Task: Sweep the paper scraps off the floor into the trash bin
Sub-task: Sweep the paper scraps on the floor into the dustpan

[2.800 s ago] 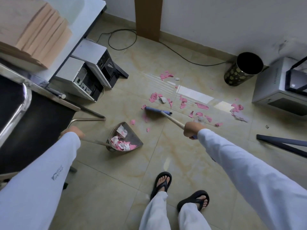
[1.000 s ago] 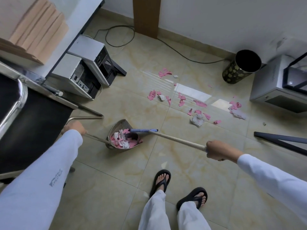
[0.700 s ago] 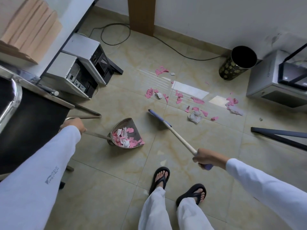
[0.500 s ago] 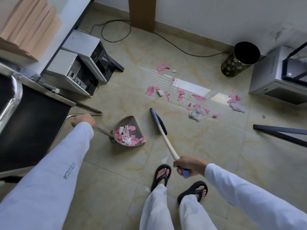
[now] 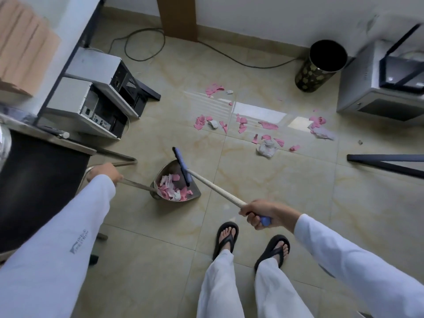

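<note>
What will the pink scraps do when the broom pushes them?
The scraps look thin and torn small, so they are probably very light and floppy. Lying flat on the shiny floor, they should slide easily, though a few may slip under the broom or flutter away.

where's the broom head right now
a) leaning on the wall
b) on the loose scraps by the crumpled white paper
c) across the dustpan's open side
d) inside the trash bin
c: the blue broom head lies across the open side of the dustpan, above the pink and white scraps in it, with the right hand gripping the broom handle.
</note>
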A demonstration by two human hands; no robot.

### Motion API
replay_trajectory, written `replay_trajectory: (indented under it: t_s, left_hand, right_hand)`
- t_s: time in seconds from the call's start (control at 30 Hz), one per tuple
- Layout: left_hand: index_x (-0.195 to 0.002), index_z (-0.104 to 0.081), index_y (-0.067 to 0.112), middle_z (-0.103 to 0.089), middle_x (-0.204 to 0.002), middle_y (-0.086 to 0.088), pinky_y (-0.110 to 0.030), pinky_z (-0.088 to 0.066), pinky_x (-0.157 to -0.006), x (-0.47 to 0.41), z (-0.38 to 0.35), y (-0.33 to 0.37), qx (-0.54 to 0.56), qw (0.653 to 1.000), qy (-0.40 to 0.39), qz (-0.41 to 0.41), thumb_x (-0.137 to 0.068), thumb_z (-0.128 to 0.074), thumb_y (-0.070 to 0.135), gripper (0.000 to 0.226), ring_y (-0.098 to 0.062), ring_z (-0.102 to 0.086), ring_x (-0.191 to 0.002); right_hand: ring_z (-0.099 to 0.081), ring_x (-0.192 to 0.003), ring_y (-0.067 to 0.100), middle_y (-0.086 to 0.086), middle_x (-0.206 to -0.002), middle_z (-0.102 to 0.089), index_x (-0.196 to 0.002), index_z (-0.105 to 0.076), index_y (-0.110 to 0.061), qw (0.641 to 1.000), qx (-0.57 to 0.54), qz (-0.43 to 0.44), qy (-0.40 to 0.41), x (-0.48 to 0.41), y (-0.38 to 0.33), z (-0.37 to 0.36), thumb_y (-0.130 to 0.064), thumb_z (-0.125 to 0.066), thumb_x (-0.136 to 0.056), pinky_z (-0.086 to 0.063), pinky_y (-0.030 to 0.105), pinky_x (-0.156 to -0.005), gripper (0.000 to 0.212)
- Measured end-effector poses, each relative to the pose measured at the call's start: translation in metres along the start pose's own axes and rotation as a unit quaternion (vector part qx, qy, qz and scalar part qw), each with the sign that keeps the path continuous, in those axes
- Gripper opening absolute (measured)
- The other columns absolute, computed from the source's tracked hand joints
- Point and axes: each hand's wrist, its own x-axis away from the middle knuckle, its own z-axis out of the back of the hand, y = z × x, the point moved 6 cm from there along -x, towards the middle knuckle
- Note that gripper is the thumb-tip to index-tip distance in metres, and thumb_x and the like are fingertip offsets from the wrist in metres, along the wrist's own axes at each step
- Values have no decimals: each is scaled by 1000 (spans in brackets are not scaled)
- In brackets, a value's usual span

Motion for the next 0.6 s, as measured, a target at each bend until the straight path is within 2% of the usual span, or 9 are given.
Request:
replay_trajectory:
  t_s: [0.07,0.2,0.3,0.37,0.47,0.6]
  left_hand:
    - [-75,-65,6,-65,-67,-4,-30,-45,-80,7,-2,11,1,1000,-14,-5,-90,-62,28,27,-25,-59,-80]
    - [-72,-70,9,-64,-58,0,-29,-46,-79,24,-13,49,-20,999,-21,-28,-88,-61,28,26,-27,-64,-87]
    - [-79,-72,9,-72,-81,-7,-33,-50,-82,34,-25,90,-29,998,-16,-46,-82,-63,24,18,-31,-66,-94]
    - [-83,-72,10,-72,-96,-9,-33,-50,-79,54,-35,125,-41,997,-12,-65,-82,-62,21,15,-31,-65,-97]
    - [-85,-71,10,-72,-95,-7,-30,-46,-69,86,-50,175,-47,996,-15,-81,-85,-60,19,15,-29,-64,-94]
    - [-83,-71,9,-70,-100,-7,-29,-45,-70,115,-71,232,-34,995,-52,-82,-83,-56,13,15,-29,-65,-99]
  right_hand:
    - [-32,-32,5,-3,-47,-39,-87,-45,-8,994,87,29,57,20,-1,29,-9,-49,-95,-28,15,-34,9]
    - [-36,-33,9,4,-53,-45,-82,-50,-4,967,199,62,148,55,0,94,-12,-54,-92,-29,20,-37,14]
    - [-42,-40,14,5,-59,-52,-85,-55,-5,918,318,61,228,83,1,143,-18,-55,-91,-34,22,-41,15]
    - [-43,-41,14,4,-59,-53,-92,-57,-4,892,360,52,266,100,6,177,-19,-54,-92,-34,21,-39,16]
    - [-46,-44,17,6,-61,-54,-101,-56,-1,874,376,43,304,115,15,221,-18,-52,-92,-35,21,-39,19]
    - [-50,-47,19,7,-64,-57,-100,-54,-4,858,389,41,332,119,28,268,-15,-49,-92,-38,22,-39,15]
